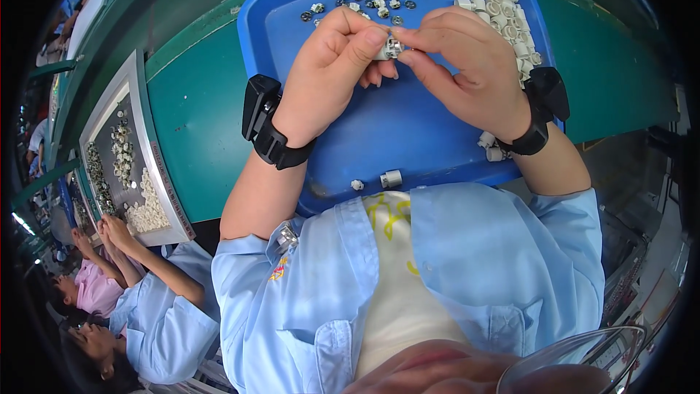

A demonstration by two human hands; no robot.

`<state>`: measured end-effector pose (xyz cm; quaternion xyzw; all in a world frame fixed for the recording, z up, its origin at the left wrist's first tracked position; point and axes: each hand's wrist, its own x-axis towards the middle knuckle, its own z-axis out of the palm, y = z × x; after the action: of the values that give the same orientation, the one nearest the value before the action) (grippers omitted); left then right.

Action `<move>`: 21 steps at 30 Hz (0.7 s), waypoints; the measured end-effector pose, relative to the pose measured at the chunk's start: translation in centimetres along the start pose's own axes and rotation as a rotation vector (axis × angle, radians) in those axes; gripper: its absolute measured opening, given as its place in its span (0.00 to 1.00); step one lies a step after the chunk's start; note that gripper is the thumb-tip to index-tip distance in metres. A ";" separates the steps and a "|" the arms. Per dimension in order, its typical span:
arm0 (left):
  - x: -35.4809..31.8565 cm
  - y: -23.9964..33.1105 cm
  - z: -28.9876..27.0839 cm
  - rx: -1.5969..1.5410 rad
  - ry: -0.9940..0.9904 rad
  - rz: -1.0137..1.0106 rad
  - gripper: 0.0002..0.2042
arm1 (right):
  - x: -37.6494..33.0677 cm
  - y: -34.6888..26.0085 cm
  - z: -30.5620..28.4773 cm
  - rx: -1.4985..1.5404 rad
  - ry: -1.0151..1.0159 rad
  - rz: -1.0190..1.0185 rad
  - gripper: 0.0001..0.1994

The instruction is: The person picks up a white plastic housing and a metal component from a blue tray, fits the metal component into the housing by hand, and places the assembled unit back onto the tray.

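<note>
Above the blue tray (364, 138), my left hand (332, 73) is closed on a small white cylindrical fitting (392, 48) with metal contacts at its end. My right hand (467, 55) pinches at that metal end with thumb and forefinger; whether a tiny separate part is between them I cannot tell. Just beyond my hands lie small white-and-metal inserts (383, 4) and dark round pieces (306, 17). White cylindrical shells (503, 11) are massed along the tray's right side. Near its front edge rest one more shell (391, 178) and a small white insert (357, 184).
The tray stands on a green workbench (193, 138). To the left is a metal-framed tray (157, 164) with piles of small white and metal parts, where a co-worker's hands (117, 233) are busy. Black bands with box-shaped devices (262, 113) are strapped round both my wrists.
</note>
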<state>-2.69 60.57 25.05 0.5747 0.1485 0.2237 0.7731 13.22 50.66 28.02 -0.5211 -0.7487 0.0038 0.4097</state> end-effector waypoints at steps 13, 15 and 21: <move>-0.3 -0.1 0.1 -0.004 -0.016 0.145 0.07 | 0.1 -0.5 -0.4 0.041 -0.014 0.055 0.11; -0.4 -0.1 0.2 0.004 -0.018 0.159 0.07 | 0.2 -0.6 -0.5 0.057 -0.018 0.064 0.11; -0.4 -0.1 0.2 -0.029 -0.035 0.192 0.06 | 0.3 -0.9 -0.9 0.017 -0.008 0.027 0.11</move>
<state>-2.92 60.13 25.00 0.5790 0.0760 0.2885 0.7588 13.00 50.15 29.19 -0.5276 -0.7433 0.0177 0.4108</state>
